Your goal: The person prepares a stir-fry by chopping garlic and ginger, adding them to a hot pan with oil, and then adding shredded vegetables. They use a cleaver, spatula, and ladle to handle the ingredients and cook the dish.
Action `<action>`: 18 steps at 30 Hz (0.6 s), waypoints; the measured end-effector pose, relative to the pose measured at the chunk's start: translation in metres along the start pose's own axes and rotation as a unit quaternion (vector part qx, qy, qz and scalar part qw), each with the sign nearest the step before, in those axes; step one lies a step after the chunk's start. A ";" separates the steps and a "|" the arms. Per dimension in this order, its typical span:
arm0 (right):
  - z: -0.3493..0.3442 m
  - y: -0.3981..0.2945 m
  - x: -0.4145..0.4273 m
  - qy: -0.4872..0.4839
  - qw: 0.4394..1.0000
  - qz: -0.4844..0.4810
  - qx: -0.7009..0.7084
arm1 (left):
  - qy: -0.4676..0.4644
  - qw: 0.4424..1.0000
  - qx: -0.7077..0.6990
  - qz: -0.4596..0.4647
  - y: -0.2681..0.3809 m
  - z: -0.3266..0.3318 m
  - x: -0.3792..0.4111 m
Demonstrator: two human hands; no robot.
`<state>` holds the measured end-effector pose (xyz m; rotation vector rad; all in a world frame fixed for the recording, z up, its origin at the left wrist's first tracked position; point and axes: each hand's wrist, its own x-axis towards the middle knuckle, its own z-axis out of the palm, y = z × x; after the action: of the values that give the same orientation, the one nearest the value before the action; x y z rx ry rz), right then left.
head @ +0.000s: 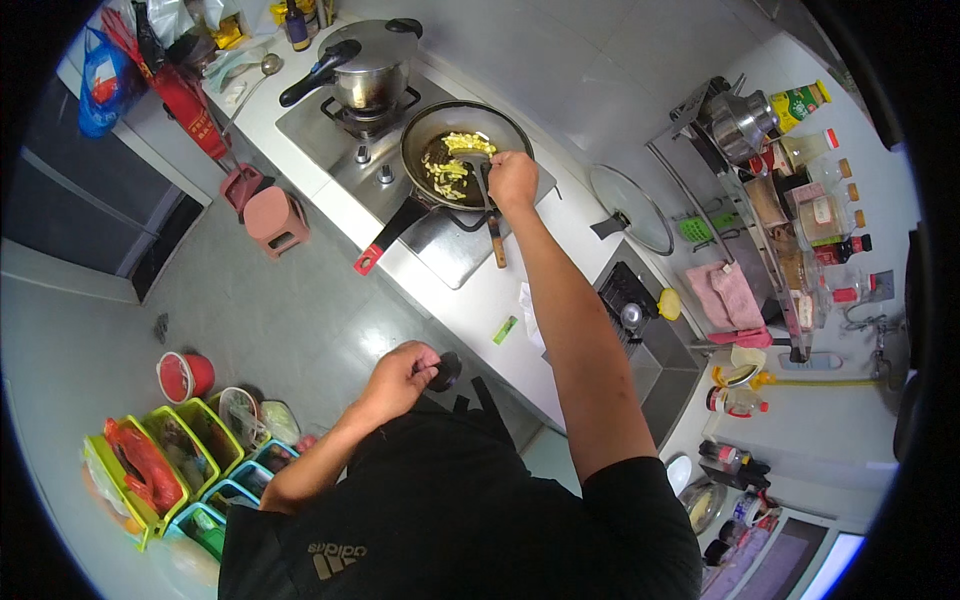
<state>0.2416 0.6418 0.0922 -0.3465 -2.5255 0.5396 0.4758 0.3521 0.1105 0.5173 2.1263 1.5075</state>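
Observation:
My right hand (515, 180) is over the right side of a frying pan (469, 109) on the hob, its fingers curled. Cut yellow and pale food pieces (450, 174) lie in the dark pan. A metal turner (475, 161) with a wooden handle slants across the pan's rim, just left of the fingertips. Whether those fingers grip the turner or some small thing is hidden. Low in front of my body, my left hand (401, 379) has its thumb and fingers closed on a small dark round object (446, 371). The pan's long black handle (401, 225) points toward the floor side.
A pressure cooker (371, 75) stands on the other burner. A glass lid (630, 210) leans by the wall, near a sink (652, 397). Bottles and jars (817, 217) fill a wall rack. A pink stool (276, 217) and green bins (169, 450) stand on the floor.

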 end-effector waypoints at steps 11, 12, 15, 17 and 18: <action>-0.186 0.089 -0.176 0.053 0.868 0.289 0.400 | -0.192 0.976 0.041 0.089 0.020 0.046 0.029; -0.213 0.098 -0.208 0.084 0.848 0.315 0.418 | -0.215 0.969 0.055 0.111 0.024 0.061 0.032; -0.295 0.120 -0.311 0.200 0.779 0.413 0.428 | -0.291 0.944 0.069 0.138 0.038 0.119 0.035; -0.340 0.138 -0.382 0.270 0.749 0.438 0.419 | -0.335 0.925 0.060 0.168 0.047 0.165 0.035; -0.363 0.145 -0.414 0.312 0.717 0.461 0.419 | -0.366 0.912 0.057 0.173 0.053 0.191 0.033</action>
<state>0.8019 0.7384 0.1276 -1.1755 -1.1039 1.5311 0.5612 0.5335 0.1020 1.3226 1.5702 1.0895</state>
